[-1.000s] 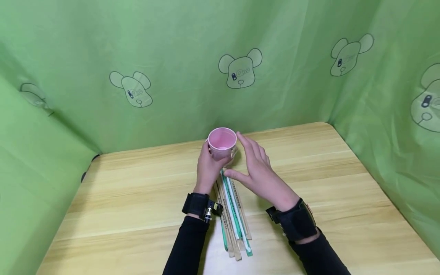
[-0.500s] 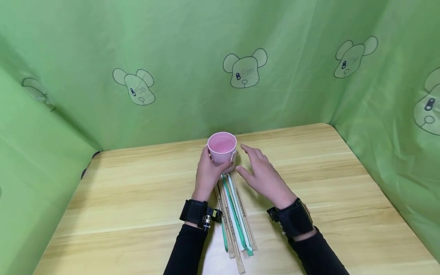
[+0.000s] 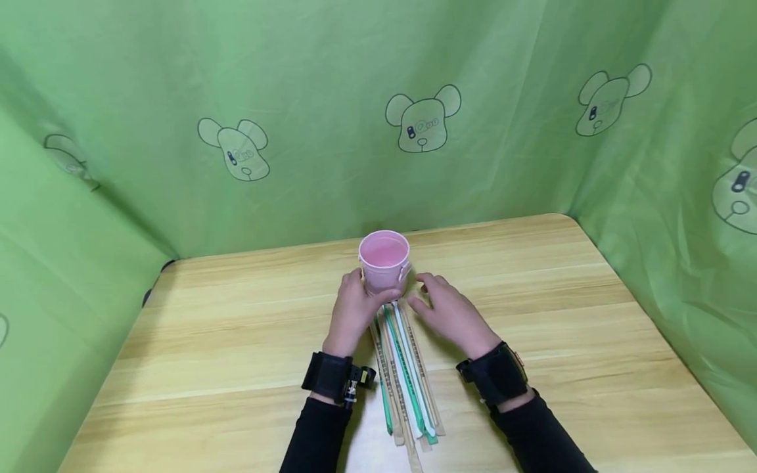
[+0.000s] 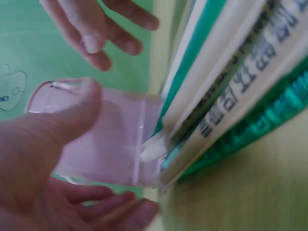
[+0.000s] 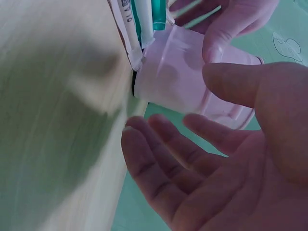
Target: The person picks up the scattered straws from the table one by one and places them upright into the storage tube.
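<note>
We hold the pink bucket [image 3: 382,278] in our left hand [image 3: 353,307]. Our free right hand [image 3: 453,313] bends beside it. Both arms [image 3: 319,430] reach forward.

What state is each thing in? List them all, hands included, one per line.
Pink bucket, upright, open at the top
Left hand, gripping the bucket, thumb on its near side
Right hand, fingers loosely bent, holding nothing
Long slim packets, lying side by side, slightly fanned; whether sealed, cannot tell
Black wristbands, worn round both wrists
Green curtain, hanging, creased
</note>
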A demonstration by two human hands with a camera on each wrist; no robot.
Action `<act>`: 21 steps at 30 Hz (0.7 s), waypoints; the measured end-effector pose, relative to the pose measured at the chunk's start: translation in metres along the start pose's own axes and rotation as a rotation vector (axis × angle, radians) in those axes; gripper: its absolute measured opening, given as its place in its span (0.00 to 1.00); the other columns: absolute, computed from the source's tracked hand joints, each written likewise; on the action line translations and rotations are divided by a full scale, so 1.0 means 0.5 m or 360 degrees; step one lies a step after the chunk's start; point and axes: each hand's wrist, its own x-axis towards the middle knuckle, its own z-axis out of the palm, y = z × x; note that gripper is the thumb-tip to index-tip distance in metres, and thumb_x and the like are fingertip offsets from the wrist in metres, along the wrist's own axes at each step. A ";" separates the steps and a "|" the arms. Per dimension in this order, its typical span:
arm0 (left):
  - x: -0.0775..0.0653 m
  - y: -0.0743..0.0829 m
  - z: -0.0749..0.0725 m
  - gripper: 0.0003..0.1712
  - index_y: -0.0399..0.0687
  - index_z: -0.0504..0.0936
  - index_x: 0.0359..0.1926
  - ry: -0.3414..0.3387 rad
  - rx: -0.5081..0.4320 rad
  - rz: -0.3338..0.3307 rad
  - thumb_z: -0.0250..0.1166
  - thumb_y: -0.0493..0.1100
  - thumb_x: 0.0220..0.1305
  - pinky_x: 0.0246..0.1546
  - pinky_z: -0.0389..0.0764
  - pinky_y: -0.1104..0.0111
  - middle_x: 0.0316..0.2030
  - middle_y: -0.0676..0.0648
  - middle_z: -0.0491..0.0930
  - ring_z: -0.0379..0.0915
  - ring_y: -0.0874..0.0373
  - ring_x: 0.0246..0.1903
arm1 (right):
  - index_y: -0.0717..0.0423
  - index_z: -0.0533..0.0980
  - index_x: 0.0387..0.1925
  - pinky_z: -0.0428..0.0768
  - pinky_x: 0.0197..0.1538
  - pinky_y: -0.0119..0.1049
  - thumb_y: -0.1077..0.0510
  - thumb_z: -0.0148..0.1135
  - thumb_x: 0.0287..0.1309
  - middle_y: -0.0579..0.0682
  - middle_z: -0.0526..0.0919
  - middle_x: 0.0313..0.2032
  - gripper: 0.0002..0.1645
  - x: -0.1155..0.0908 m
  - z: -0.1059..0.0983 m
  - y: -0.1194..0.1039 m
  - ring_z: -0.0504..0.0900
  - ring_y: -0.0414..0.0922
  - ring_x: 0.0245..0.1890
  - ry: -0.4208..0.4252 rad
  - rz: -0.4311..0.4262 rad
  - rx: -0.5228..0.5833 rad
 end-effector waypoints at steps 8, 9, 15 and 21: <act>-0.056 0.027 -0.044 0.27 0.30 0.78 0.44 -0.0236 0.0384 -0.0346 0.77 0.52 0.66 0.25 0.74 0.61 0.34 0.40 0.73 0.70 0.49 0.28 | 0.65 0.80 0.58 0.84 0.46 0.48 0.57 0.66 0.74 0.50 0.83 0.37 0.19 0.005 0.015 -0.008 0.82 0.47 0.38 -0.0030 0.0047 0.0046; -0.062 0.030 -0.048 0.24 0.32 0.78 0.39 -0.0262 0.0370 -0.0365 0.77 0.50 0.66 0.24 0.72 0.63 0.31 0.42 0.72 0.69 0.51 0.26 | 0.64 0.80 0.58 0.84 0.45 0.47 0.57 0.66 0.74 0.50 0.83 0.36 0.18 0.005 0.017 -0.009 0.82 0.47 0.37 -0.0042 0.0065 0.0058; -0.085 0.040 -0.051 0.23 0.44 0.72 0.21 -0.0443 0.0391 -0.0427 0.77 0.44 0.65 0.19 0.62 0.67 0.19 0.51 0.65 0.62 0.56 0.19 | 0.64 0.80 0.54 0.86 0.44 0.47 0.58 0.69 0.71 0.52 0.86 0.35 0.17 0.001 0.032 -0.016 0.84 0.47 0.36 -0.0025 0.0146 0.0134; -0.083 0.040 -0.036 0.17 0.42 0.77 0.23 -0.0495 0.0497 -0.0398 0.77 0.37 0.63 0.20 0.64 0.68 0.19 0.50 0.69 0.65 0.56 0.19 | 0.66 0.80 0.51 0.82 0.36 0.43 0.59 0.72 0.67 0.50 0.81 0.28 0.17 -0.004 0.050 -0.027 0.81 0.45 0.28 -0.0007 0.0178 0.0115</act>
